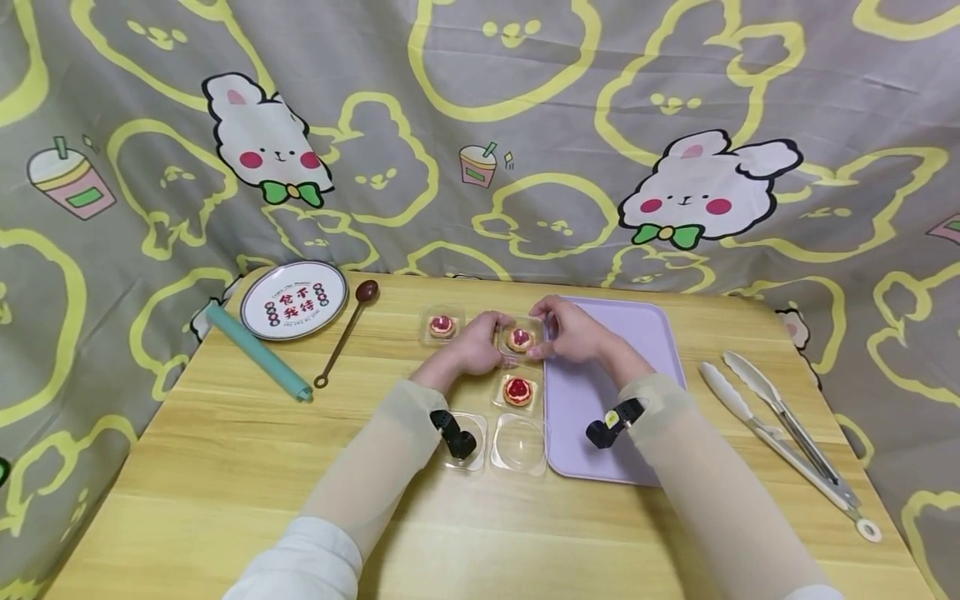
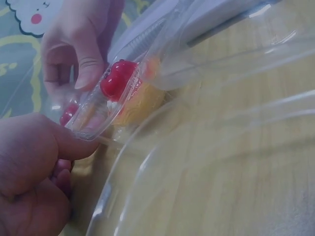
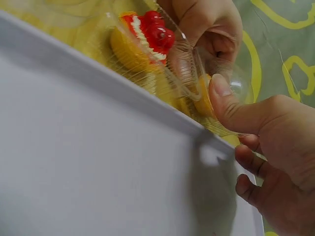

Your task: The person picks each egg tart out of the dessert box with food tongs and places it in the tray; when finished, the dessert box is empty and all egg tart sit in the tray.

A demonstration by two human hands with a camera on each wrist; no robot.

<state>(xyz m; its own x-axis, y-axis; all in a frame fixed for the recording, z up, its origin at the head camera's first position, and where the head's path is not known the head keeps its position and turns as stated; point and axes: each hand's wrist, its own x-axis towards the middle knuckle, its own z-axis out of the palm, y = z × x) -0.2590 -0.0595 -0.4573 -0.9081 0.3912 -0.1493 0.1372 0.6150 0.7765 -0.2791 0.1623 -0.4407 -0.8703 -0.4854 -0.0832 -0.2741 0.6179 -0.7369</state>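
Observation:
Both hands are at one clear plastic box with a red-topped tart [image 1: 520,338], beside the tray's left edge. The left hand [image 1: 482,343] holds the box's left side, its thumb along the near edge in the left wrist view. From the right, the right hand [image 1: 572,332] pinches the box; its thumb [image 3: 222,93] presses on the clear plastic in the right wrist view. A second boxed tart [image 1: 517,391] lies just nearer the person, and a third [image 1: 442,326] is left of the left hand. Two clear containers, one seen at its rim [image 1: 519,444], lie nearer still.
A lilac tray [image 1: 600,392] lies under the right forearm. Metal tongs [image 1: 787,442] are at the right. At the left are a white plate [image 1: 295,300] with red characters, a brown spoon [image 1: 347,332] and a teal roll [image 1: 258,352]. A patterned curtain hangs behind the table.

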